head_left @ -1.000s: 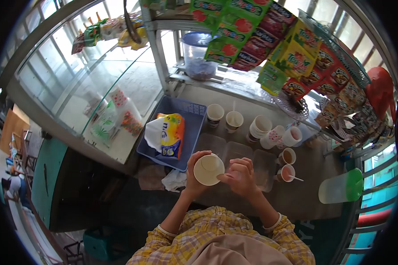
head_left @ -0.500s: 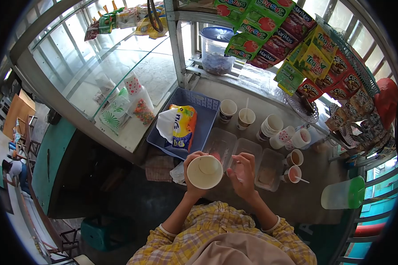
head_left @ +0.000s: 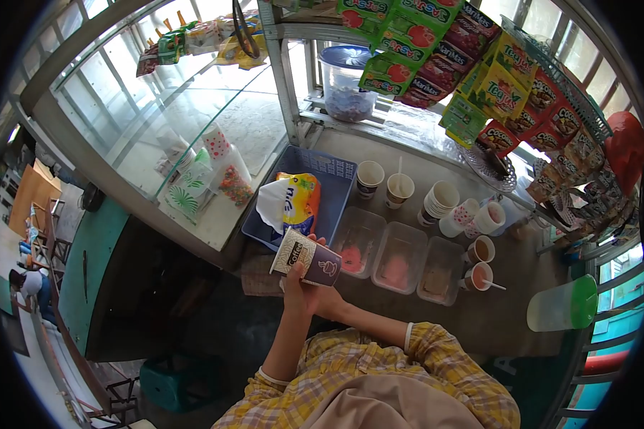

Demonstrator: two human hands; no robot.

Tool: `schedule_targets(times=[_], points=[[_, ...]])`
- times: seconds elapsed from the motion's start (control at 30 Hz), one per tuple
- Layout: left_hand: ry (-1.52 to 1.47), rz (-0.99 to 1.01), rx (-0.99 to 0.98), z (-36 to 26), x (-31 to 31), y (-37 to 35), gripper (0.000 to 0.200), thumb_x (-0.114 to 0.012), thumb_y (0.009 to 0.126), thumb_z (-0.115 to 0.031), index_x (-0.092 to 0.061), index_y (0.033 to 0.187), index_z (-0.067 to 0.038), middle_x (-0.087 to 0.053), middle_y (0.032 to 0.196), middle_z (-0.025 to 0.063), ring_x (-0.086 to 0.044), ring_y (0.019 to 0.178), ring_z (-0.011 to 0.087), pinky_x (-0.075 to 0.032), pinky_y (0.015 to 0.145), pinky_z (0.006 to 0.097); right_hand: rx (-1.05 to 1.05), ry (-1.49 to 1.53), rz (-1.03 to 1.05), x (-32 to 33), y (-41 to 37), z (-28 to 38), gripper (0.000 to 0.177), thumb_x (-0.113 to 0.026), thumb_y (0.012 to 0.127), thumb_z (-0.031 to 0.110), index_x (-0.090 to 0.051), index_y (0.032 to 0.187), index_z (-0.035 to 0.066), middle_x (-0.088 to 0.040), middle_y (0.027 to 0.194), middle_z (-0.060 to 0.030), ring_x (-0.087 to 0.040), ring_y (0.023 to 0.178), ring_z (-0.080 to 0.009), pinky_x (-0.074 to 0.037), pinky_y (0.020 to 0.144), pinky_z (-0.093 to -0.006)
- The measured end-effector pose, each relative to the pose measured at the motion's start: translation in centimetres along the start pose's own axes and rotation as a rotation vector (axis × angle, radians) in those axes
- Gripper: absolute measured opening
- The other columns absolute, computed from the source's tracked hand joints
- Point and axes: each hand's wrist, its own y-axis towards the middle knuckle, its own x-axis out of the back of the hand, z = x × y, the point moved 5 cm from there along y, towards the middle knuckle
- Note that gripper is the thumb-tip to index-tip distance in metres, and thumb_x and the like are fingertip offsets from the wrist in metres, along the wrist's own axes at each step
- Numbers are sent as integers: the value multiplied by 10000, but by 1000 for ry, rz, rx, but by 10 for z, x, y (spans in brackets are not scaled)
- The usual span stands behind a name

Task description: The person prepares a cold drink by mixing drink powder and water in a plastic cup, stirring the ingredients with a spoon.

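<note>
A paper coffee cup (head_left: 309,259), purple and cream with "Coffee" and a steaming-cup print, lies tipped on its side in my left hand (head_left: 298,289). Its rim points left and its base right. My left thumb presses on the printed side, closing the hand around the cup. My right hand (head_left: 328,302) is crossed over close beside the left, below the cup's base; its fingers are hidden, so its grip cannot be made out. Just right of the cup stand three clear plastic containers (head_left: 399,266), two with pink contents and one with brown.
Behind the cup, a blue basket (head_left: 336,169) holds a tissue pack (head_left: 298,204). Several paper cups (head_left: 438,202) stand at the back, and two filled cups (head_left: 479,276) at the right. A green-lidded pitcher (head_left: 562,304) is farther right. Drink sachets (head_left: 447,68) hang overhead.
The cup has turned from mouth toward me to sideways, showing its printed side. My right hand has moved left from beside the containers to the left hand.
</note>
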Motion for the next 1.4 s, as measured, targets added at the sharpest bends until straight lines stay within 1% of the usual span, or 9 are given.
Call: schedule_targets(times=[0.13,0.33,0.43,0.57,0.8,0.9,1.2,1.3,1.4], points=[[-52,-73,-10,-10,9,-7,683,-640,843,-333,-349,1373,-17,-481,1309,115,-458,1249,263,-401,1046,425,-97,66,109,11,-5,-2,248,-575,776,60,-662,1007,45,-616,1080,-127,-594,987,-335,-500,817,-433],[-144,-115,-33,-20,23,-7,659,-645,854,-329,-356,1363,-29,-480,1308,101,-457,1248,248,-402,1046,424,-409,221,-227,94,0,35,241,-568,782,-70,-646,993,17,-611,982,-105,-621,847,-264,-494,695,-318],[-161,-142,-44,-23,22,-8,658,-650,852,-330,-358,1360,-29,-481,1308,98,-454,1250,240,-391,1057,422,-341,231,-466,129,15,54,335,-547,752,-108,-623,1052,20,-594,945,-111,-609,834,-233,-478,664,-307],[-175,-141,-46,-22,13,-8,641,-647,853,-323,-371,1352,-31,-484,1307,97,-445,1256,239,-372,1072,422,-224,263,-522,143,29,64,358,-482,783,-100,-574,1114,2,-522,1119,-160,-545,1002,-242,-459,815,-319],[48,-211,-31,-1,15,-16,675,-531,859,-465,-387,1346,-20,-521,1251,133,-539,1144,268,-445,973,391,-52,342,-391,124,55,99,441,-585,820,29,-493,1250,1,-352,1401,-234,-374,1302,-392,-327,1050,-428],[256,-328,-138,-1,3,-24,673,-518,853,-476,-391,1340,-29,-519,1243,134,-539,1137,262,-448,965,385,-69,378,-490,117,49,96,474,-583,822,28,-458,1279,1,-363,1389,-231,-380,1293,-386,-326,1050,-426],[93,-267,-122,7,16,-15,715,-592,807,-450,-375,1346,-34,-503,1238,126,-524,1145,259,-455,949,393,7,648,-353,140,57,82,461,-477,918,377,-497,1193,8,-425,1313,-219,-442,1210,-304,-345,1002,-388],[76,-95,-157,-5,-15,-18,690,-673,799,-248,-341,1364,-32,-479,1258,128,-502,1170,247,-451,969,382,-156,1077,-406,124,41,57,468,-434,930,419,-502,1166,20,-440,1271,-178,-428,1196,-247,-330,1005,-355],[287,-121,-264,4,-5,-20,753,-699,771,-300,-325,1372,-43,-459,1279,105,-486,1186,249,-433,984,386,-417,1028,-451,129,43,57,461,-416,934,433,-504,1143,32,-443,1240,-144,-415,1193,-214,-325,1004,-330]])
